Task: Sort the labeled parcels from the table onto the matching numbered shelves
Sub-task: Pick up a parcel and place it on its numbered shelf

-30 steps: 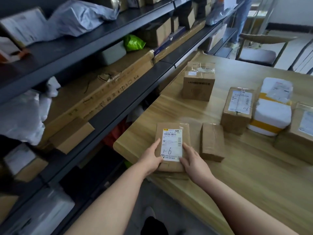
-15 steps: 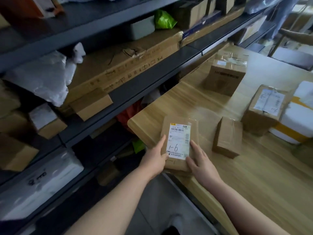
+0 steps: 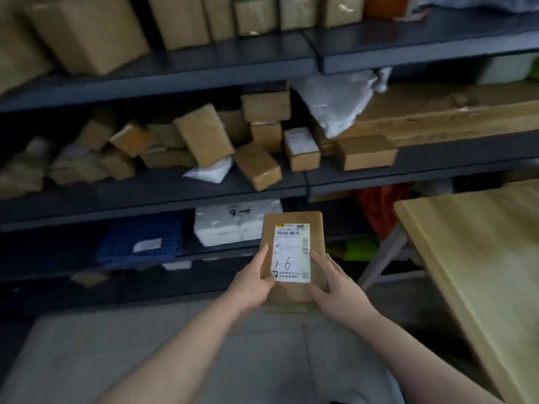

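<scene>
Left hand (image 3: pixel 252 282): clamped on parcel's left edge, thumb on top face.
Parcel (image 3: pixel 294 258): flat brown cardboard, white label (image 3: pixel 292 253) with barcode, handwritten "1-6".
Position: held clear of table (image 3: pixel 478 258), over floor, before dark shelves (image 3: pixel 245 186).
Orientation: long axis toward shelves, label up, upright to viewer.
Right hand (image 3: pixel 335 287): clamped on right edge.
</scene>
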Available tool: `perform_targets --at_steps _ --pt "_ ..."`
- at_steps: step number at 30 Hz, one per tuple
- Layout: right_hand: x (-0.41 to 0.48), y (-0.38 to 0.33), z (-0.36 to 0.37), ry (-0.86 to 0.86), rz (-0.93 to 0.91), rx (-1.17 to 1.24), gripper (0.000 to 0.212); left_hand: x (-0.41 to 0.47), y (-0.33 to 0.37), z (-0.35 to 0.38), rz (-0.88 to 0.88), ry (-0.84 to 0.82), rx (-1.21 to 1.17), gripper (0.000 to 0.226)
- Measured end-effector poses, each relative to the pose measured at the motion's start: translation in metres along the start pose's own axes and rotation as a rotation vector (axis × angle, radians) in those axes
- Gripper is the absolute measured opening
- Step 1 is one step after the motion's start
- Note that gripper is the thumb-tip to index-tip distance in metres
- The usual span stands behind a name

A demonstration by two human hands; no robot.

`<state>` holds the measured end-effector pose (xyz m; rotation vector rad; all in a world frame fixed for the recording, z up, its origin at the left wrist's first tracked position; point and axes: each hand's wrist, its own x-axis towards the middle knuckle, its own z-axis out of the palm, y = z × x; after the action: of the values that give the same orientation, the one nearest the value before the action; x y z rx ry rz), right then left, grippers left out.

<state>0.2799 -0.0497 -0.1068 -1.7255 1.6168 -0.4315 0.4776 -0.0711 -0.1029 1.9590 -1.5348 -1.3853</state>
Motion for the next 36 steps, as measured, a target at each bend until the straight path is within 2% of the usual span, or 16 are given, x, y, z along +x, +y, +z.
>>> perform_targets --at_steps 9,17,23,30,36 --pt "0.034 -0.200 0.150 -0.276 -0.294 -0.033 0.071 -0.096 -0.150 -0.196 -0.144 0.352 -0.165 0.077" --pt "0.030 -0.354 0.270 -0.552 -0.548 -0.033 0.070 -0.197 -0.251 -0.306 -0.325 0.671 -0.260 0.073" --pt "0.035 -0.444 0.335 -0.688 -0.696 -0.079 0.070 -0.241 -0.298 -0.368 -0.428 0.859 -0.343 0.073" --pt "0.071 -0.554 0.398 -0.779 -0.824 -0.085 0.069 -0.253 -0.334 -0.457 -0.534 1.040 -0.324 0.072" --pt "0.095 -0.649 0.449 -0.899 -0.945 -0.086 0.070 -0.270 -0.357 -0.532 -0.580 1.185 -0.440 0.074"
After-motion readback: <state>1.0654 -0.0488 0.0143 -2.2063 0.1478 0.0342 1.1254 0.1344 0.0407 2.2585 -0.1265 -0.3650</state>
